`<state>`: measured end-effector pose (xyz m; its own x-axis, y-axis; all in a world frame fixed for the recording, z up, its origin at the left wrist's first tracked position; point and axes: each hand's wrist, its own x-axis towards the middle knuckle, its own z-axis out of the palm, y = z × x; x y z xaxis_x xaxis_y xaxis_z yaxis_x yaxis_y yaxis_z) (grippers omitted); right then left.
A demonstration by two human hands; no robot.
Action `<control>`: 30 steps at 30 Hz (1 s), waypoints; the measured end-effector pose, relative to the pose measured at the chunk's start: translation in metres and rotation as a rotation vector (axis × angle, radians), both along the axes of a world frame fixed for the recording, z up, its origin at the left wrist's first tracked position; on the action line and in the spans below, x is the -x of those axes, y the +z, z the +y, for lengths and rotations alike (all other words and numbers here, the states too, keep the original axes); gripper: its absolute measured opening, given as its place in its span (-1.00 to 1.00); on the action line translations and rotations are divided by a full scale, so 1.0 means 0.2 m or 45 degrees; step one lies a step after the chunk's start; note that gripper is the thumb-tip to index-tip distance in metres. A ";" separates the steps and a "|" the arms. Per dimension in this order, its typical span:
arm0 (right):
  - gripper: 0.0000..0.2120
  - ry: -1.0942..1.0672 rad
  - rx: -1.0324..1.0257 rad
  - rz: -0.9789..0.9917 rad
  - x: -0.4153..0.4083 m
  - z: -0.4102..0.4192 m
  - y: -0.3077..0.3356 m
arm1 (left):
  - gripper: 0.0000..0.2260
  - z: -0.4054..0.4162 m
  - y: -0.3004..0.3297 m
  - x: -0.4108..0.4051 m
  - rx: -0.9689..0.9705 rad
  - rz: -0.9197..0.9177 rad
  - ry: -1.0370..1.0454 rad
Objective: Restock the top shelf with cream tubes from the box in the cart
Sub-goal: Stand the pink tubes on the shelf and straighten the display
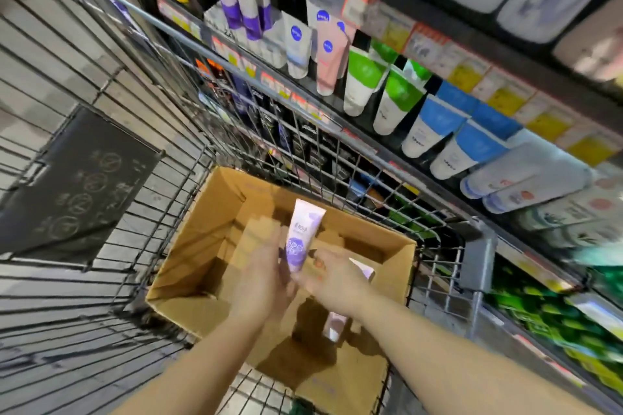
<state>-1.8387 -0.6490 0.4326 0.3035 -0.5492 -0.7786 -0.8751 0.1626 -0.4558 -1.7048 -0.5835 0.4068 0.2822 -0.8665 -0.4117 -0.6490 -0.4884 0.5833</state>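
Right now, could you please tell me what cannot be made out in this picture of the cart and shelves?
- Head view: the grip of both hands, left and right, on the lilac tube is smeared by motion blur.
- The print on that tube is too blurred to read.
- How many tubes remain in the box: the arms and shadow cover its bottom.
- The price tags are too small and blurred.
- The top shelf is cut off by the upper edge.

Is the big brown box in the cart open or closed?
Open. The cardboard box has its flaps spread out, and you can see inside, where another cream tube lies on the bottom.
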 end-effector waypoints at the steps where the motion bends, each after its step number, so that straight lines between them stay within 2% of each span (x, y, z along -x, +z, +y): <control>1: -0.56 -0.106 -0.065 -0.068 -0.01 -0.01 0.03 | -0.28 -0.02 0.06 0.03 0.052 0.001 -0.018; 4: -0.78 -0.318 -0.095 -0.210 0.03 -0.08 0.10 | -0.16 -0.05 0.15 0.09 0.138 0.000 -0.074; 6: -0.77 -0.341 -0.004 -0.218 0.08 -0.14 0.12 | -0.12 -0.06 0.11 0.09 0.083 0.055 -0.073; 10: -0.72 -0.364 0.247 -0.161 0.20 -0.24 0.08 | -0.31 -0.01 -0.10 0.13 -0.348 -0.001 -0.196; 12: -0.70 -0.363 0.257 -0.157 0.25 -0.25 0.06 | -0.33 0.04 -0.22 0.22 -0.508 0.108 -0.208; 15: -0.71 -0.346 0.259 -0.168 0.30 -0.23 0.01 | -0.41 0.09 -0.34 0.35 -0.619 0.276 -0.180; 18: -0.73 -0.355 0.248 -0.172 0.32 -0.19 -0.03 | -0.55 0.12 -0.39 0.43 -0.626 0.334 -0.122; 22: -0.70 -0.382 0.222 -0.190 0.32 -0.16 -0.05 | -0.56 0.13 -0.39 0.43 -0.626 0.398 -0.015; 27: -0.69 -0.398 0.176 -0.230 0.32 -0.13 0.05 | -0.73 0.12 -0.26 0.27 -0.626 0.567 0.111; 30: -0.69 -0.387 0.216 -0.225 0.30 -0.11 0.15 | -0.70 0.12 -0.11 0.15 -0.507 0.622 0.266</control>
<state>-1.8978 -0.6708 0.4626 0.2286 -0.7511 -0.6194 -0.7043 0.3116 -0.6378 -1.7347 -0.5604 0.3842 0.1276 -0.5690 -0.8124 -0.2239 -0.8144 0.5353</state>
